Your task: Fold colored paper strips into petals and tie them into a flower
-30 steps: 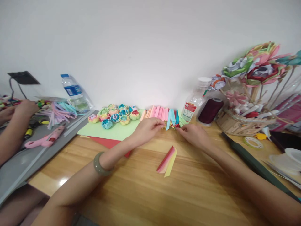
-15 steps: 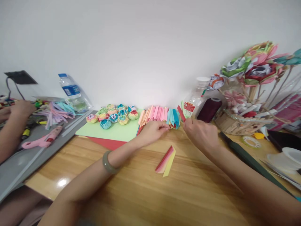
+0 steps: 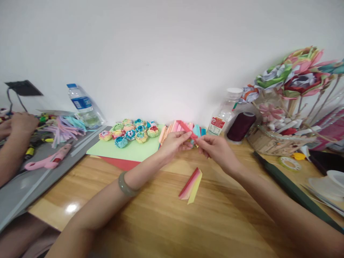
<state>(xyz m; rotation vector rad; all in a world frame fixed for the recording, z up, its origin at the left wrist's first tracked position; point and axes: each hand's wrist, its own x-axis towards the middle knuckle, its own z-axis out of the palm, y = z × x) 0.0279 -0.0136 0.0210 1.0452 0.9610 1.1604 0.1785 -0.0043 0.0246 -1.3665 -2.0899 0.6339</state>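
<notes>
A red folded paper strip (image 3: pixel 185 127) is pinched between my two hands, above the table. My left hand (image 3: pixel 177 144) grips it at thumb and fingertips, while my right hand (image 3: pixel 217 147) pinches its lower right end. Behind them, a row of folded paper strips (image 3: pixel 170 129) in orange, pink and blue stands against the wall, partly hidden by my left hand. Below my hands, a small bundle of red, pink and yellow strips (image 3: pixel 191 186) lies on the wooden table (image 3: pixel 150 218).
Several paper flowers (image 3: pixel 130 134) sit on green paper (image 3: pixel 107 148). To the right stand a clear bottle (image 3: pixel 221 113), a dark thread spool (image 3: pixel 241 126) and a basket (image 3: pixel 276 141). At left, another person's hand (image 3: pixel 24 123) works near a pink glue gun (image 3: pixel 49 160).
My right hand has moved left with the red strip to meet my left hand, which has risen slightly. Both now hold the strip. The view has shifted slightly.
</notes>
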